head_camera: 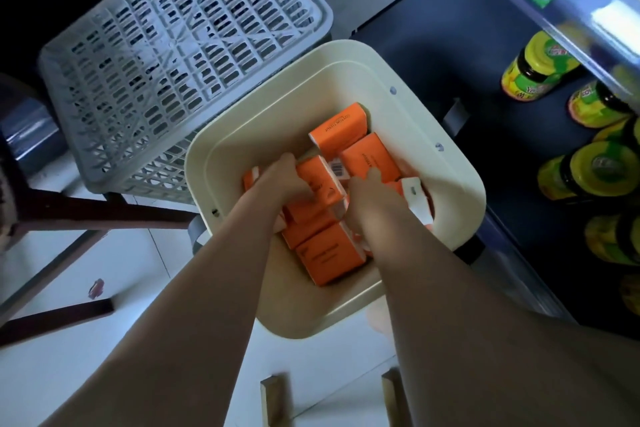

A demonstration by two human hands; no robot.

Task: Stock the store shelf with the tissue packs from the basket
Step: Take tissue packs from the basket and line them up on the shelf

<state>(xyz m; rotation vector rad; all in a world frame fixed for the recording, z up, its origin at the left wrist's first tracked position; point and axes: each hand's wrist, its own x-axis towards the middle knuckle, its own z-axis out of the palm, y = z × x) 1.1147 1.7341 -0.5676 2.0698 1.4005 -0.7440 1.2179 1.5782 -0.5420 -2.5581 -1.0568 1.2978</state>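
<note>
Inside the cream basket [457,184], left grip [287,180] clasps an orange tissue pack [320,177]; right grip [369,199] sits among packs [332,256], hold not discernible.

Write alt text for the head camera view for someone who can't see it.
Both hands reach into a cream basket of orange tissue packs: the left hand grips one pack, the right hand is down among the others, fingers hidden. A grey crate sits beside the basket, and jars stand on the dark shelf at right.
</note>
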